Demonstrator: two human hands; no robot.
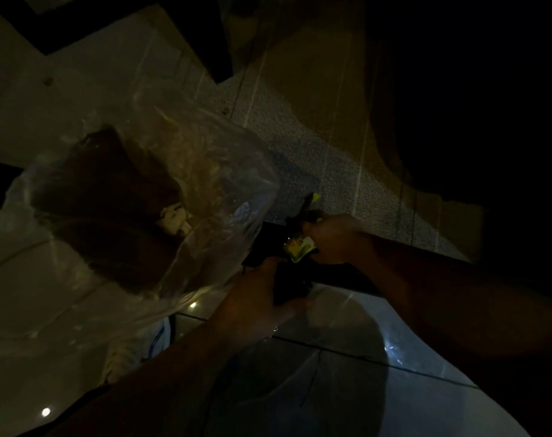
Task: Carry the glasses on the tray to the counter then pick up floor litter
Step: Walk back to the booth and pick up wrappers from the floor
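The scene is very dark. My right hand [334,239] is closed around crumpled litter: a yellow-green wrapper [298,249] and a dark piece with a yellow tip [311,201] sticking up. My left hand [262,294] grips the dark edge of a large clear plastic bag [180,190], just below the right hand. The bag hangs open to the left and holds white crumpled paper [173,220] and brown material. No glasses or tray are in view.
Glossy floor tiles [347,326] with light reflections lie below my arms. A speckled grey floor strip [299,146] runs diagonally behind the hands, with a tan surface [315,74] beyond. The right side is black shadow.
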